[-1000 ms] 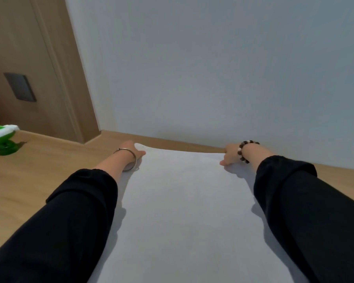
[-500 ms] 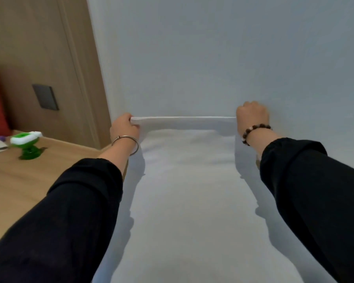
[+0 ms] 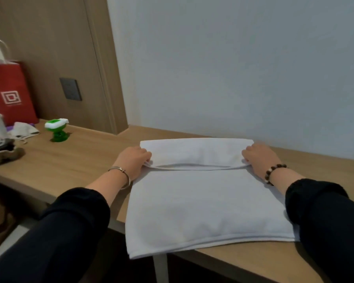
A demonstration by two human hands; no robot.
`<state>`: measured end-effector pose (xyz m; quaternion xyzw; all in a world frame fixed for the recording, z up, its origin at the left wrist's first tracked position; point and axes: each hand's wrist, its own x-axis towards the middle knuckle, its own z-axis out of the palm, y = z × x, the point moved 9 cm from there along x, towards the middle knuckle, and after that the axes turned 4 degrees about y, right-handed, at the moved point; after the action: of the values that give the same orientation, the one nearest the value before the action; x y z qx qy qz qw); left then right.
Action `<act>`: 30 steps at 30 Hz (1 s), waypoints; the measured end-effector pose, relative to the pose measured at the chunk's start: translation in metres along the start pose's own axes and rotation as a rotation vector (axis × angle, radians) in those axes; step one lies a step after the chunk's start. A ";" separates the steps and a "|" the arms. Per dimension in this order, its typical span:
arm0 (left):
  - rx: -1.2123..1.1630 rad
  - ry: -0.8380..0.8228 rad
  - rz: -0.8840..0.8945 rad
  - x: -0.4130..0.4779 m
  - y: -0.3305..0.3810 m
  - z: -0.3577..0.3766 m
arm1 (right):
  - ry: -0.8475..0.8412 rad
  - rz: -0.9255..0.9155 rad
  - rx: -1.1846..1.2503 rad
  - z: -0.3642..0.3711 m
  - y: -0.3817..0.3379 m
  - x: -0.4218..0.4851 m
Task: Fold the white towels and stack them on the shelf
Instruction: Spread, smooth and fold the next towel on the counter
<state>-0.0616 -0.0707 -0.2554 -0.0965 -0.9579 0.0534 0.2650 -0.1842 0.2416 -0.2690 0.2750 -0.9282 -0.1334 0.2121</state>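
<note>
A plain white towel (image 3: 208,205) lies flat on the wooden worktop (image 3: 76,162), its far end close to the wall. The far part is folded back toward the viewer as a flap spanning the full width, and the flap's free edge runs straight across the cloth. The flap bulges slightly in the middle, leaving a thin gap beneath that edge. The near edge shows doubled layers with a hem, and the near left corner overhangs the worktop's front edge. The left hand (image 3: 132,160) and right hand (image 3: 260,158) pinch the flap's two corners
</note>
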 end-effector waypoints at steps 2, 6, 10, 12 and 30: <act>-0.008 -0.039 -0.032 -0.008 0.002 0.004 | -0.028 -0.001 -0.038 0.007 0.001 -0.008; 0.022 -0.083 -0.056 -0.014 0.000 0.004 | 0.035 0.068 -0.065 -0.006 0.009 -0.013; 0.093 -0.264 -0.086 -0.008 0.010 0.006 | -0.191 0.120 -0.080 -0.003 0.000 -0.007; 0.063 -0.344 -0.098 -0.002 0.019 0.006 | -0.156 0.134 -0.026 -0.016 -0.011 0.002; -0.570 -0.072 -0.462 0.008 0.048 0.029 | 0.055 0.010 0.527 -0.030 -0.094 0.011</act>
<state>-0.0754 -0.0238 -0.2836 0.0544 -0.9396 -0.2734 0.1988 -0.1356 0.1549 -0.2735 0.3195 -0.9262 0.1216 0.1592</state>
